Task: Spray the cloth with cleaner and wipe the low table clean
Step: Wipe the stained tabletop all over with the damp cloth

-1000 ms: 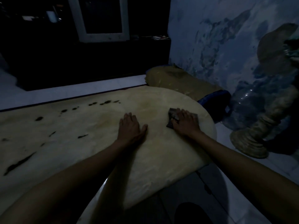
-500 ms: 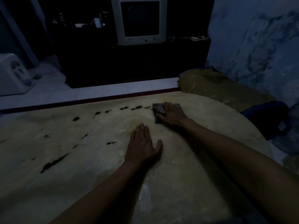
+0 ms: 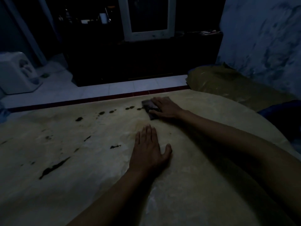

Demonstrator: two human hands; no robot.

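The low table (image 3: 68,185) has a pale beige top with dark spots and streaks (image 3: 112,111) across its left and far parts. My right hand (image 3: 166,108) lies flat on a small dark folded cloth (image 3: 149,106) near the table's far edge, pressing it against the top right beside the row of dark spots. My left hand (image 3: 149,154) rests palm down on the table, fingers apart, nearer to me and holding nothing. No spray bottle is visible.
A dark cabinet (image 3: 143,62) with a white-framed monitor (image 3: 148,18) stands beyond a strip of tiled floor. A white appliance (image 3: 17,74) sits on the floor at left. A brownish cushion (image 3: 228,84) and a blue item (image 3: 283,115) lie at right below a mottled wall.
My right hand has slid the cloth from the table's right end leftward along the far edge to the row of dark spots. The view turned left; my left hand stays flat on the top.
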